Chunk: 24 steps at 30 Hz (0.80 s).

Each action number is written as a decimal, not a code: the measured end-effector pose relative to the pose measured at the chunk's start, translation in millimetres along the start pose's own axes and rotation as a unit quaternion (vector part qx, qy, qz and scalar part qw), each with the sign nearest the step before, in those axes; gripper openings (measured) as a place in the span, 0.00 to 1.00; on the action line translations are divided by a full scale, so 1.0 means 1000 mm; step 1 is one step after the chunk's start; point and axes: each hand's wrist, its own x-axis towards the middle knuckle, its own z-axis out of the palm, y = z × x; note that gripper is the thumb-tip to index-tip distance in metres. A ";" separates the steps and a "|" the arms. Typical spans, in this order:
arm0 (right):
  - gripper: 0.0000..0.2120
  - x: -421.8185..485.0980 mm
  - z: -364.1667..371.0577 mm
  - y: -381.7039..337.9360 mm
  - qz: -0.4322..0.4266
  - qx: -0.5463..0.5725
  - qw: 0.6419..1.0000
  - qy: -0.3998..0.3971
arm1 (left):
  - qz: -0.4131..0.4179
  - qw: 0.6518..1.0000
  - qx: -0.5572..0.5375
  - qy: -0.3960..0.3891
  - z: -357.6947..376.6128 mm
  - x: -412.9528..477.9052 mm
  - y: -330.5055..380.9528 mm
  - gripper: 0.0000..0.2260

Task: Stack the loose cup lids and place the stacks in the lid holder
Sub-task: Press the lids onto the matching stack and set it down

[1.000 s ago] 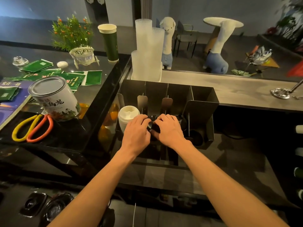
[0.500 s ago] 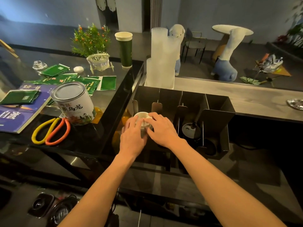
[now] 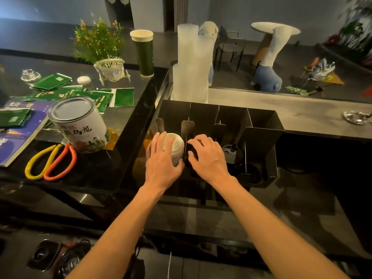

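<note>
White lid stack (image 3: pixel 175 144) sits mid-frame in the lid holder's (image 3: pixel 261 143) leftmost slot, cupped by the left hand (image 3: pixel 163 160). The right hand (image 3: pixel 208 157) has shifted across, fingers curling onto black lids (image 3: pixel 189 159) alongside, probably the next to tidy.

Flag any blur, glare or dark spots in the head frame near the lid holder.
Head view: dim overall; the lid holder interior is nearly black, so the dark lids by the right hand barely show. Head view: motion blur smears the left hand on the white lid stack. Head view: sheen on the tea tin top and the glossy black counter; wide-angle bows the frame edges.
</note>
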 end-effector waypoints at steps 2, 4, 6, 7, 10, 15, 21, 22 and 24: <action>0.15 -0.013 0.004 0.013 0.030 -0.070 0.997 -0.002 | 0.018 1.000 0.011 -0.009 0.005 -0.003 0.002 0.29; 0.16 -0.021 0.009 0.022 0.041 -0.119 0.991 -0.034 | 0.014 1.000 0.014 -0.009 0.008 -0.005 0.006 0.25; 0.17 -0.020 0.011 0.024 0.038 -0.134 0.989 -0.055 | 0.000 1.000 0.015 -0.002 0.008 -0.003 0.011 0.22; 0.18 -0.018 0.010 0.024 0.036 -0.135 0.988 -0.059 | -0.004 1.000 0.016 0.004 0.007 -0.002 0.013 0.21; 0.19 -0.016 0.002 0.024 0.037 -0.099 0.993 -0.049 | -0.001 1.000 0.013 0.024 0.004 0.003 0.016 0.21; 0.17 -0.029 -0.017 0.041 0.056 -0.019 0.998 0.029 | 0.092 0.995 -0.032 -0.004 0.007 -0.002 0.040 0.21; 0.19 -0.049 -0.031 0.073 0.136 -0.090 0.987 -0.014 | 0.103 0.992 0.034 -0.060 0.033 -0.011 0.060 0.14; 0.19 -0.052 -0.029 0.076 0.130 -0.098 0.986 -0.033 | 0.099 0.993 0.043 -0.055 0.036 -0.012 0.061 0.14; 0.19 -0.053 -0.030 0.080 0.118 -0.100 0.987 -0.048 | 0.091 0.993 0.053 -0.049 0.039 -0.012 0.064 0.14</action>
